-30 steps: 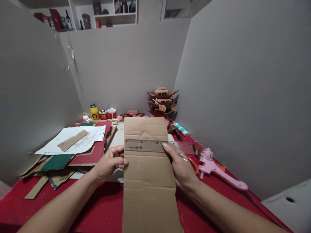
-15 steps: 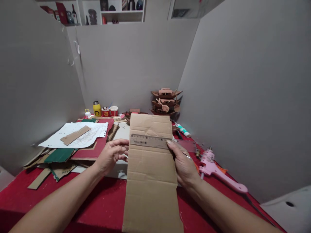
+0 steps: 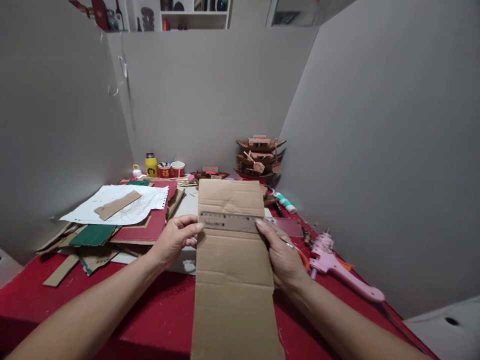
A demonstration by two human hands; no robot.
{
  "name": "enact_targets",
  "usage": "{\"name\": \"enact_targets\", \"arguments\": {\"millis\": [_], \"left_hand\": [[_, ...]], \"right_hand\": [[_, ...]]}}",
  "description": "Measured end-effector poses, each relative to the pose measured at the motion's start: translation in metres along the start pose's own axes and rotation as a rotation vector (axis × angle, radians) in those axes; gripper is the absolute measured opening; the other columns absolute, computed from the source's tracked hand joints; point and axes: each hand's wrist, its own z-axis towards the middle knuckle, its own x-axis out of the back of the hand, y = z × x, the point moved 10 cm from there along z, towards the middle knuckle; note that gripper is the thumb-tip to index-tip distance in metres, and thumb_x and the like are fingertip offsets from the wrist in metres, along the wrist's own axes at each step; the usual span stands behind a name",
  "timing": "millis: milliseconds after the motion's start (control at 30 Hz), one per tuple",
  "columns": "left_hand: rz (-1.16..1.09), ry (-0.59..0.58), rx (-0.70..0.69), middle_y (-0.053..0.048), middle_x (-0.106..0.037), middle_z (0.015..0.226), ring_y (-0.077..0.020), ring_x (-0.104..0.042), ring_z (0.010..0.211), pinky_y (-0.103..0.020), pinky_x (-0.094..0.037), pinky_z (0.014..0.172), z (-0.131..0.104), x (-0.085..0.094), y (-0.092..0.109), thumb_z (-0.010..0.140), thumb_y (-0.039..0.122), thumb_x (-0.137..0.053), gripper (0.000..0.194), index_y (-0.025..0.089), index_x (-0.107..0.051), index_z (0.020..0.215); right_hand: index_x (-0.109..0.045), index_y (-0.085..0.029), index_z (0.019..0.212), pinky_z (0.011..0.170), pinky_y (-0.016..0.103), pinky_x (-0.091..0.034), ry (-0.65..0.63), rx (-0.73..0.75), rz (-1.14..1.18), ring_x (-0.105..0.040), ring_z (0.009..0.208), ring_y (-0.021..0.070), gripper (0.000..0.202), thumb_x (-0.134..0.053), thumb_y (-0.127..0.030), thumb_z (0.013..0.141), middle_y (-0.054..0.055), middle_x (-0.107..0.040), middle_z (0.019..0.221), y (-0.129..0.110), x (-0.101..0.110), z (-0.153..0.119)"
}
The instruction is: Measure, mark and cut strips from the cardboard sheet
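While my left hand (image 3: 173, 241) grips the cardboard strip (image 3: 234, 270) at nine o'clock, my right hand (image 3: 282, 255) pinches it at three, pressing the ruler (image 3: 247, 223) square across; the strip hangs above the red worktop (image 3: 157, 320).

A long brown cardboard strip (image 3: 234, 280), creased crosswise, stands held above the red table; a clear ruler (image 3: 249, 223) lies across its upper part, apparently flat against it.

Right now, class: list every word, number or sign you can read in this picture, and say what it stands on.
None can be read.
Ruler: dark print and scale marks, too blurred.
Red cups: markings, too small.
Yellow bottle: dark label, unreadable.
Cardboard scrap: faint print, illegible.
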Motion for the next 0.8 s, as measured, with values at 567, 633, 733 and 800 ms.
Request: {"name": "enact_targets", "arguments": {"millis": [567, 633, 733, 800], "left_hand": [[0.146, -0.014, -0.024, -0.001, -0.066, 0.070, -0.0092, -0.048, 0.056, -0.021, -0.029, 0.051, -0.0017, -0.0060, 0.0006, 0.074, 0.043, -0.076, 0.027, 0.018, -0.076, 0.084], [0.151, -0.010, -0.019, -0.001, -0.065, 0.069, -0.0094, -0.046, 0.055, -0.022, -0.028, 0.051, -0.0018, -0.0059, 0.0003, 0.073, 0.044, -0.077, 0.028, 0.018, -0.076, 0.083], [0.155, 0.005, -0.021, 0.000, -0.061, 0.064, -0.0082, -0.038, 0.051, -0.022, -0.022, 0.049, -0.0016, -0.0054, 0.0007, 0.070, 0.046, -0.078, 0.031, 0.017, -0.075, 0.080], [0.159, 0.011, -0.030, 0.002, -0.057, 0.060, -0.0075, -0.032, 0.049, -0.022, -0.019, 0.048, -0.0016, -0.0055, 0.0017, 0.069, 0.048, -0.078, 0.034, 0.016, -0.074, 0.077]], "right_hand": [[-0.075, -0.027, 0.095, 0.068, 0.036, -0.055, -0.054, -0.007, -0.064, -0.071, 0.078, 0.0253, 0.027, -0.075, -0.044, 0.074, 0.000, -0.078, 0.089, 0.0052, -0.0024, -0.0021], [-0.075, -0.028, 0.094, 0.067, 0.036, -0.055, -0.061, 0.001, -0.072, -0.070, 0.077, 0.0254, 0.026, -0.074, -0.045, 0.075, 0.000, -0.078, 0.092, 0.0048, -0.0037, -0.0024], [-0.075, -0.028, 0.093, 0.069, 0.036, -0.054, -0.074, 0.015, -0.089, -0.070, 0.078, 0.0255, 0.025, -0.073, -0.046, 0.076, 0.000, -0.078, 0.094, 0.0037, -0.0052, -0.0029], [-0.075, -0.028, 0.092, 0.070, 0.036, -0.054, -0.073, 0.028, -0.101, -0.070, 0.078, 0.0253, 0.025, -0.073, -0.046, 0.075, 0.000, -0.078, 0.094, 0.0023, -0.0050, -0.0033]]}}
